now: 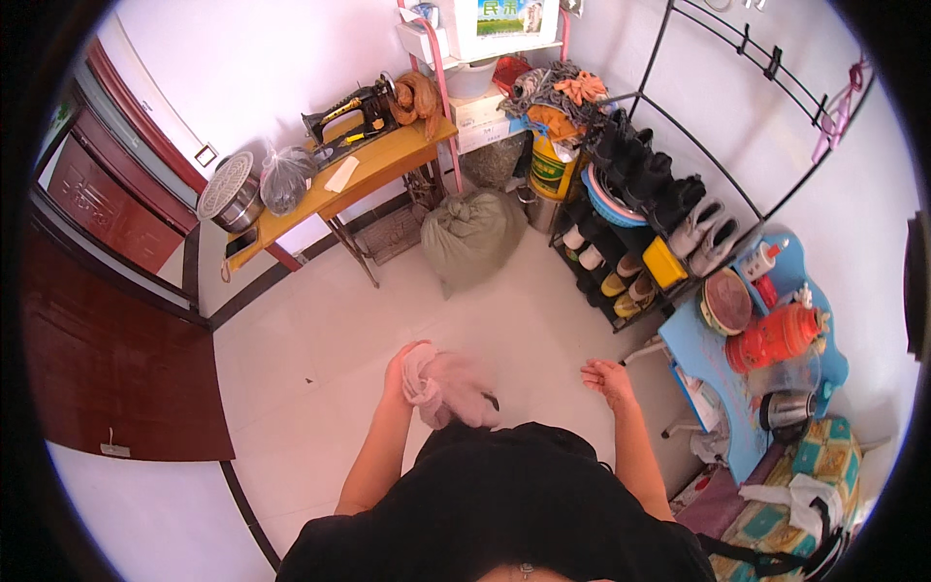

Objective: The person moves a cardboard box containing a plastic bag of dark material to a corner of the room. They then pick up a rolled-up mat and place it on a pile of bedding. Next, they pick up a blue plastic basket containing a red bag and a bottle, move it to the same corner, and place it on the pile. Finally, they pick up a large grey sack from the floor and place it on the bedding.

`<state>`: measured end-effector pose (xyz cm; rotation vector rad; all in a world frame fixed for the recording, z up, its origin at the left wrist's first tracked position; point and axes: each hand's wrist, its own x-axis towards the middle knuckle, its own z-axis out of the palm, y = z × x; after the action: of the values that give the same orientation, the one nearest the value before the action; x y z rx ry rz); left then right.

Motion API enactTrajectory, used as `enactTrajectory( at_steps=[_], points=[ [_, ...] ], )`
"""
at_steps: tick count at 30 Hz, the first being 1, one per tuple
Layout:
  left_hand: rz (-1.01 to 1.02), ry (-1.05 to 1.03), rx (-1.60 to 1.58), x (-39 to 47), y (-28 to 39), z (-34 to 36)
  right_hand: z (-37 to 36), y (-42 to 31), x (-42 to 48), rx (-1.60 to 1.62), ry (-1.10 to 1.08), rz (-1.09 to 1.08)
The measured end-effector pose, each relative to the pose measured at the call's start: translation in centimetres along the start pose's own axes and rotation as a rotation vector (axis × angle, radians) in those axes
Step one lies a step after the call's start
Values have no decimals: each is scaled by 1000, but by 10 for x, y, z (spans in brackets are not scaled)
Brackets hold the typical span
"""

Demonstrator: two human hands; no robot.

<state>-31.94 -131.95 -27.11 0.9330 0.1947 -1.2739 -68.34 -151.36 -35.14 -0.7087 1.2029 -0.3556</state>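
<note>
A crumpled pale pink cloth [436, 385] hangs in front of my black shirt, its loose end blurred. My left hand [397, 369] grips it from the left side, with most of the fingers hidden behind the folds. Off to the right, my right hand [608, 380] is held out over the tiled floor [538, 320], apart from the cloth. Its fingers are slightly curled and spread, with nothing visible in them. A small dark object shows at the cloth's right edge; what it is I cannot tell.
Ahead stands a sewing machine [356, 109] on a wooden table [385, 171], beside a steel pot [236, 200]. A tied sack [473, 236] rests on the floor. To the right are a shoe rack [618, 320] and a blue desk [684, 331] bearing a red thermos [771, 338]. A dark red door [124, 349] is at left.
</note>
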Motion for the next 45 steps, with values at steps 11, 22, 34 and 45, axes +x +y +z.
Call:
enactTrajectory(
  at_steps=[11,22,34,45],
  points=[
    [104,-187,-23,143,114,9,89,-117,118,-58,-52,-50],
    [119,7,27,233,197,34,170,-187,204,-194,-101,58],
    [309,235,-76,226,148,-7,218,-258,364,-417,-323,231],
    [217,484,-448,292,93,92,264,-256,516,-879,-487,290]
  ],
)
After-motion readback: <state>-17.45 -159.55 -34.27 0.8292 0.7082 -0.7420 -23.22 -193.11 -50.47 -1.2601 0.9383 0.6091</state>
